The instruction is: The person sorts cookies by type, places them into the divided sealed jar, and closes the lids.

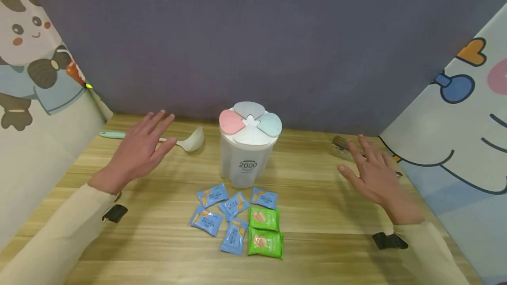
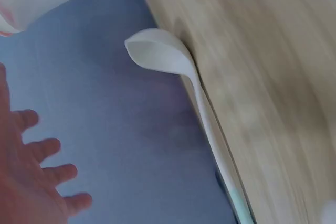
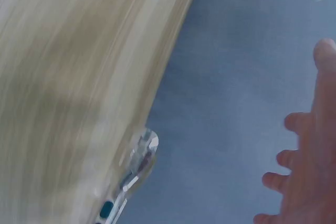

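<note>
My left hand, fingers extended and holding nothing, hovers over the handle of a white ladle with a mint-green grip. In the left wrist view, the ladle lies along the table's back edge, apart from the fingers. On the right side my right hand is also held with straight fingers and nothing in them. Beyond its fingertips lies a shiny, partly see-through utensil, partly covered by the hand in the head view. Between the hands stands a translucent storage canister marked 2000, its petal lid shut.
Several blue snack packets and two green packets lie in front of the canister. A dark grey panel rises behind the wooden table. Cartoon-printed walls border the left and right sides.
</note>
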The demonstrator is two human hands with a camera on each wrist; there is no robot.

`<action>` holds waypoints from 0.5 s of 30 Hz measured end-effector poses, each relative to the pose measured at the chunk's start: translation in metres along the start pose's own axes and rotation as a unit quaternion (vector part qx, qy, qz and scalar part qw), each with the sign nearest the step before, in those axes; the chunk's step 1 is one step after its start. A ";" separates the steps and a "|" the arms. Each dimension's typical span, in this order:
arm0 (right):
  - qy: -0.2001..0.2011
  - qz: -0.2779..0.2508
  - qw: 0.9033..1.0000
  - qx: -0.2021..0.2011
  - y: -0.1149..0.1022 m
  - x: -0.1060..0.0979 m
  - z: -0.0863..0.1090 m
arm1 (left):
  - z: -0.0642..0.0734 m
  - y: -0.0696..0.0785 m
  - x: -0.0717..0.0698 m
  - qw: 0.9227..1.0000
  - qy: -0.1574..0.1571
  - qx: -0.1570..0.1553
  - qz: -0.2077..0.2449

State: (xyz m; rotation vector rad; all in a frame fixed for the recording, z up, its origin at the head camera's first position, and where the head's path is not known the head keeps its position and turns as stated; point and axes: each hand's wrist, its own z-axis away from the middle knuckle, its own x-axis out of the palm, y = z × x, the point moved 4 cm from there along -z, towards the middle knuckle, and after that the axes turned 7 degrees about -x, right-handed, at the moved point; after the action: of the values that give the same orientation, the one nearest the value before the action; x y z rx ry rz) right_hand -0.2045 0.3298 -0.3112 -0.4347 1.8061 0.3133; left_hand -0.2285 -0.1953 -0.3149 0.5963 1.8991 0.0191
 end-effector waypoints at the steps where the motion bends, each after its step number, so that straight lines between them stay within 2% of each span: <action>1: 0.012 -0.004 1.000 -0.006 -0.001 0.001 -0.002 | -0.004 0.002 0.001 1.000 0.007 0.012 0.014; 4: 0.061 -0.014 0.998 -0.031 -0.006 0.003 -0.010 | -0.015 0.009 0.005 0.998 0.024 0.041 0.043; 7: 0.103 -0.009 0.993 -0.062 -0.012 0.004 -0.017 | -0.025 0.015 0.011 0.996 0.027 0.057 0.062; 11: 0.124 -0.007 0.989 -0.083 -0.020 0.006 -0.026 | -0.035 0.025 0.019 0.993 0.026 0.079 0.080; 15: 0.130 -0.014 0.987 -0.097 -0.027 0.008 -0.034 | -0.042 0.035 0.021 0.987 0.039 0.116 0.099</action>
State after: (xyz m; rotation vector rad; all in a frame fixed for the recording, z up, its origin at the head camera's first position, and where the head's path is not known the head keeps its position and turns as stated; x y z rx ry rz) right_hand -0.2237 0.2900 -0.3093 -0.6634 2.0298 0.4317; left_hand -0.2568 -0.1449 -0.3062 0.9541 1.9252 -0.0526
